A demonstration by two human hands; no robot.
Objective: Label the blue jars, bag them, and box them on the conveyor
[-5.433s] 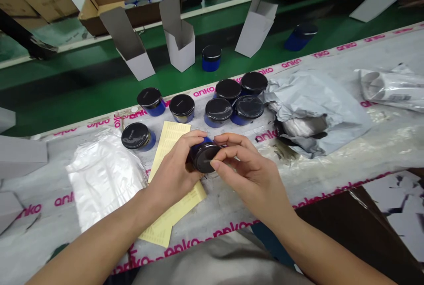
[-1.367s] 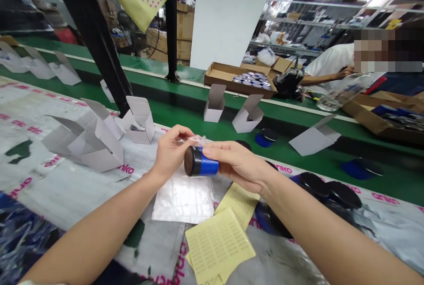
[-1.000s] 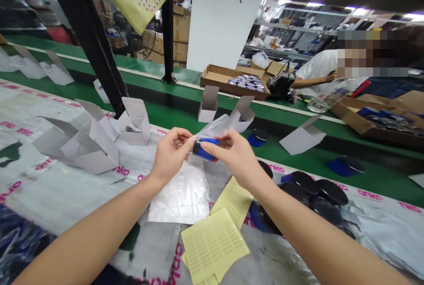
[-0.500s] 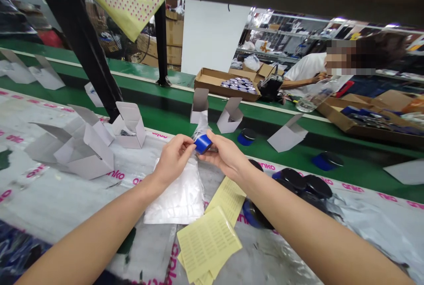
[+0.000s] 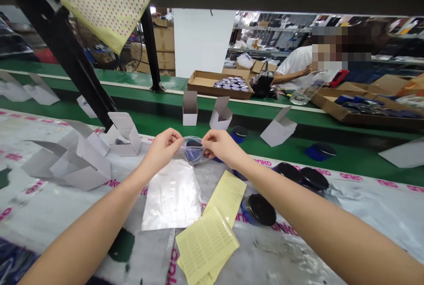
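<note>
Blue jar (image 5: 194, 152) with a black lid sits inside a clear plastic sleeve (image 5: 184, 143), held in the air just above a silver foil pouch (image 5: 171, 196). Left hand (image 5: 161, 150) and right hand (image 5: 223, 147) grip the plastic from either side, fingers closed; yellow label sheets (image 5: 207, 245) lie nearby.

Around the left hand (image 5: 160, 150) and right hand (image 5: 223, 146), closed on the bagged jar (image 5: 193, 151), a hand could pass low over the foil bag (image 5: 170, 196) and label sheets (image 5: 207, 245), which lie flat on the tabletop (image 5: 281, 249). Open cartons (image 5: 79, 157) stand in the way at left, while the near jar (image 5: 258, 210) and far jars (image 5: 300, 177) block the right. Beyond the far edge, small cartons (image 5: 190, 108) rise from the green belt (image 5: 351, 152).
</note>
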